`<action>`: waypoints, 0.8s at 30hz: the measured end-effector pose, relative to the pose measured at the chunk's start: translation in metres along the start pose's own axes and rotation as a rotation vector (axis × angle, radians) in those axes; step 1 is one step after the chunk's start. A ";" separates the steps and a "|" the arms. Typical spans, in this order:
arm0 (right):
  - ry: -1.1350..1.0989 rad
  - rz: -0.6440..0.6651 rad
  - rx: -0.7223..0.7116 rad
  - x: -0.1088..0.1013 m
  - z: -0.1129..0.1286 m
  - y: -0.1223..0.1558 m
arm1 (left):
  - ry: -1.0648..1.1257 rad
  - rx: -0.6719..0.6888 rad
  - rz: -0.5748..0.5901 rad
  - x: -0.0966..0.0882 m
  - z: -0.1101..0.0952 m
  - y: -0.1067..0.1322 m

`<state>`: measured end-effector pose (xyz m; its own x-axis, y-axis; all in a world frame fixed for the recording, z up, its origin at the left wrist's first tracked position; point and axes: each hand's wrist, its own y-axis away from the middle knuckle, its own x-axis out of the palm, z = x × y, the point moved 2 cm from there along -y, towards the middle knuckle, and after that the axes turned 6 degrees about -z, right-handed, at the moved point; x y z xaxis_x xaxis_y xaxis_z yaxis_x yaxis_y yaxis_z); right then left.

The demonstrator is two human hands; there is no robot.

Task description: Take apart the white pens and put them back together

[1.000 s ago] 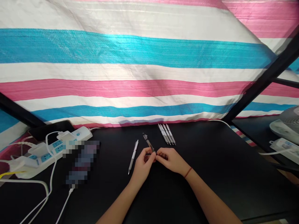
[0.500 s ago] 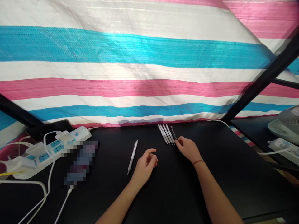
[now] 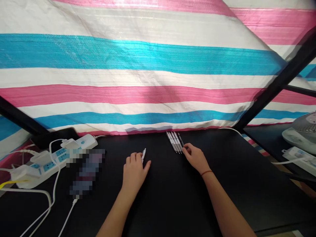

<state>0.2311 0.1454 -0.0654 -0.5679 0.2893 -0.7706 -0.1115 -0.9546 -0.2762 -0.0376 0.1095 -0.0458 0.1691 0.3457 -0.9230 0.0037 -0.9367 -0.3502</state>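
My left hand [image 3: 134,171] lies palm down over a lone white pen [image 3: 144,153]. Its thumb is spread away from the fingers, and only the pen's upper end shows past them; the rest is covered. At the back of the desk several white pens [image 3: 174,142] lie side by side in a slanted row. A dark pen [image 3: 181,139] rests along the right side of that row. My right hand [image 3: 196,157] pinches the near end of the dark pen between thumb and forefinger, close beside the white ones.
On the left a white power strip [image 3: 58,161] with plugs and cables stands beside a blurred phone-like object [image 3: 87,172] on a white cable. A black desk [image 3: 172,197] meets a striped sheet [image 3: 148,95] behind. At far right are a fan [image 3: 304,128] and another power strip [image 3: 300,159].
My left hand has moved left from beside the lone white pen to over it, its fingers uncurling. The right hand has shifted slightly left, bringing the dark pen nearer the row.
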 end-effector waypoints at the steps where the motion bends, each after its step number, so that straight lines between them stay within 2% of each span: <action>1: -0.022 -0.003 -0.024 0.001 0.003 0.001 | -0.041 -0.018 0.068 0.000 0.006 -0.002; 3: -0.070 0.000 -0.073 0.002 0.009 0.003 | -0.047 -0.026 0.192 0.001 0.014 -0.005; 5: -0.132 0.014 -0.111 0.004 0.017 0.006 | 0.014 0.044 0.229 0.000 0.011 -0.007; 8: -0.268 0.065 -0.128 0.007 0.029 0.011 | 0.216 0.211 0.228 -0.002 -0.006 -0.004; 11: -0.456 0.179 -0.142 0.012 0.041 0.017 | 0.402 0.292 0.278 -0.004 -0.024 0.003; 14: -0.524 0.260 -0.188 0.012 0.051 0.022 | 0.457 0.302 0.306 -0.006 -0.031 0.007; 16: -0.508 0.265 -0.195 0.010 0.053 0.023 | 0.479 0.294 0.306 -0.007 -0.030 0.007; 22: -0.535 0.152 -0.036 0.012 0.041 0.015 | 0.476 0.271 0.288 -0.005 -0.023 0.002; 24: -0.548 0.179 -0.012 0.013 0.038 0.014 | 0.458 0.274 0.281 -0.003 -0.023 0.001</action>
<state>0.1913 0.1336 -0.0577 -0.9172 0.0411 -0.3964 0.0327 -0.9835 -0.1777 -0.0155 0.1060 -0.0398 0.5345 -0.0292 -0.8447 -0.3460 -0.9193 -0.1872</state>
